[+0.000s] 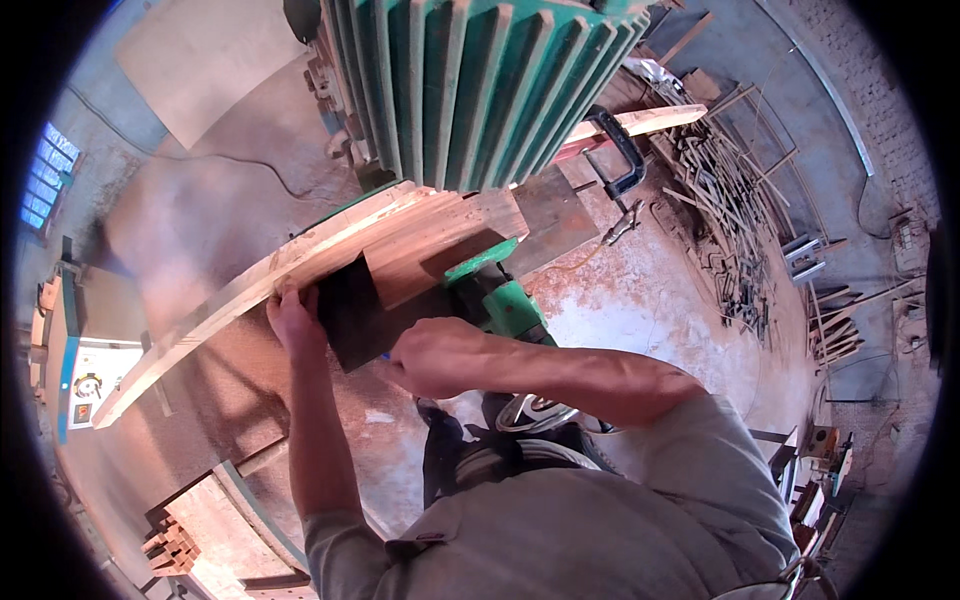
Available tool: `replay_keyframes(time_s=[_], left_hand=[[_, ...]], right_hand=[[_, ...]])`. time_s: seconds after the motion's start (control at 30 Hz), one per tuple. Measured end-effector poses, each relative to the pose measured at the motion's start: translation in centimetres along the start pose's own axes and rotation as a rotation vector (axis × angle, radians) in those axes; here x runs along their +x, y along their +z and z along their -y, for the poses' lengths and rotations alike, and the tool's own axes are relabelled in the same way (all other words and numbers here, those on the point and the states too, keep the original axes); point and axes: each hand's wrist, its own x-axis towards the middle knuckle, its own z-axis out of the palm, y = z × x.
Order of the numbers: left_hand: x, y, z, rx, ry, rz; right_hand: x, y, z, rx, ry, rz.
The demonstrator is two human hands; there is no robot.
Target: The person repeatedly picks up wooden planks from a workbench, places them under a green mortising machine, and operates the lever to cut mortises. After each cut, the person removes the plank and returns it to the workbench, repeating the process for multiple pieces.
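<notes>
Curved wooden beam (320, 248) is running along the dark plate's (368, 328) far side, passing behind green motor housing (470, 100). Hands are working apart: left hand (298, 322) is touching the beam's near side, probably steadying it; right hand (438, 356) is curling by the plate, can't tell if gripping. Black clamp (627, 152) is biting wood beyond, presumably fixing it. Not spotting containers nearby.

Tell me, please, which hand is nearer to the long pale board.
Left. The left hand is at the near edge of the long pale board; the right hand is apart from it, farther right.
</notes>
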Motion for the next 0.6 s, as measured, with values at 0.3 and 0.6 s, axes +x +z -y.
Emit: replay_keyframes(time_s=[0.3,0.6], left_hand=[[0.6,0.7,1.6,-0.067,0.108,0.129],[-0.6,-0.1,1.9,0.341,0.394,-0.204]], right_hand=[[-4.1,-2.2,-6.9,0.409,-0.467,-0.825],[-30.6,-41.3,-5.6,0.561,-0.587,-1.724]])
